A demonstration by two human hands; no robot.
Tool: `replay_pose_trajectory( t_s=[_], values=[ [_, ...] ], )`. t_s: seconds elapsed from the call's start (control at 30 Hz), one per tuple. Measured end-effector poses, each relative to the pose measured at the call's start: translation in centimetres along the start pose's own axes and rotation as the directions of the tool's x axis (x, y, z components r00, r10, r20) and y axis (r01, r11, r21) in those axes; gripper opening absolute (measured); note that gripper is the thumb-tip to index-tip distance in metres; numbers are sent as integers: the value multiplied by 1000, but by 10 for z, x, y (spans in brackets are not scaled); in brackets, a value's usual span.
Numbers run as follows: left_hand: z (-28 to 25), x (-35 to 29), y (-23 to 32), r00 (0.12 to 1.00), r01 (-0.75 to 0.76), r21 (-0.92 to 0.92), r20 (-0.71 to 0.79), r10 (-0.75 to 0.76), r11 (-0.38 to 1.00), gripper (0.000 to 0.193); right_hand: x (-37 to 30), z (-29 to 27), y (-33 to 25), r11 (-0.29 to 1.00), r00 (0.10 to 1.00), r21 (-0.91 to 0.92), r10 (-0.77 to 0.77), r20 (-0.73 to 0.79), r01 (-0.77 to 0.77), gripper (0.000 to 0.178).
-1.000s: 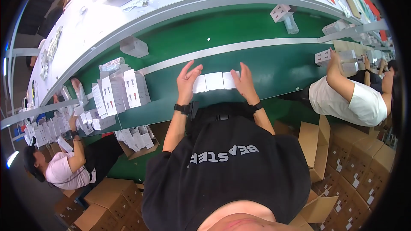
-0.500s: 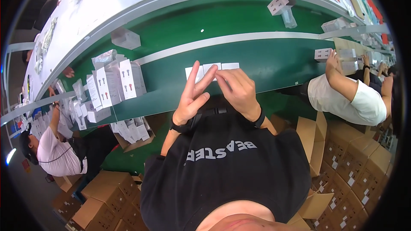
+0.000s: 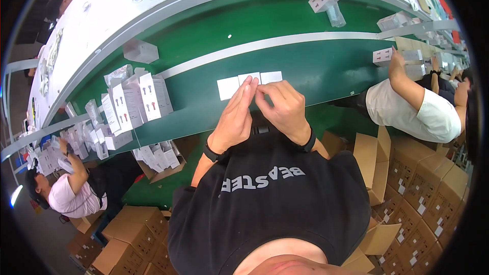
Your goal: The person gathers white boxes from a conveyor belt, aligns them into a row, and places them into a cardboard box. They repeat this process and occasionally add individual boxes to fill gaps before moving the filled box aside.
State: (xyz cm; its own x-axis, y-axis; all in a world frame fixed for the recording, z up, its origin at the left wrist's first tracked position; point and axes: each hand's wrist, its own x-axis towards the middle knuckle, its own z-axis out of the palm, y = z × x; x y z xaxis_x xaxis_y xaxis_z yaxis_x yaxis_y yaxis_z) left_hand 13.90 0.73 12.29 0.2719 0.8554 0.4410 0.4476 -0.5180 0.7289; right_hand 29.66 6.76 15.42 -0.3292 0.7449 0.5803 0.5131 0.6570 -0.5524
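Three white flat rectangular pieces lie in a row on the green table in front of me: the left one [image 3: 228, 89], the middle one [image 3: 243, 77] and the right one [image 3: 271, 77]. My left hand [image 3: 235, 118] is over the left and middle pieces, its long fingers straight and pressed together. Close beside its fingertips, my right hand [image 3: 285, 106] is closed in a pinch, its fingers curled down. The hands partly cover the pieces, and anything between the fingertips is too small or hidden to make out. Both wrists wear dark bands.
Upright white printed boxes [image 3: 142, 97] cluster on the left of the green table [image 3: 198, 107]. A carton [image 3: 165, 165] of white boxes stands below them. Brown cartons [image 3: 417, 188] are stacked at right. Co-workers sit left [image 3: 76, 188] and right [image 3: 415, 107]. A white rail [image 3: 285, 40] crosses behind.
My left hand's spread fingers have come together, and the hand has shifted right, close to my right hand. The right hand stays pinched, nearly in place. The left co-worker's arm has moved.
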Motion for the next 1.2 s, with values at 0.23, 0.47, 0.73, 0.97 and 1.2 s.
replay_pose_trajectory(
  t_s=[0.23,0.47,0.73,0.97,1.2],
  values=[
    [4,0,8,994,73,-108,-68,-81,991,89,-3,4,7,995,999,96,32,-35,-28,12],
    [2,-3,10,981,163,-409,-33,-193,898,89,-1,-4,3,893,966,369,242,92,-259,11],
    [-1,4,14,970,228,-320,-7,-242,920,85,-2,1,13,976,994,193,96,48,-104,13],
    [1,7,19,946,325,-133,70,-318,936,83,-8,1,26,981,970,-99,-146,193,167,17],
    [-2,9,25,855,517,-119,127,-503,848,82,-10,3,31,906,856,-169,-288,430,389,15]
  ],
)
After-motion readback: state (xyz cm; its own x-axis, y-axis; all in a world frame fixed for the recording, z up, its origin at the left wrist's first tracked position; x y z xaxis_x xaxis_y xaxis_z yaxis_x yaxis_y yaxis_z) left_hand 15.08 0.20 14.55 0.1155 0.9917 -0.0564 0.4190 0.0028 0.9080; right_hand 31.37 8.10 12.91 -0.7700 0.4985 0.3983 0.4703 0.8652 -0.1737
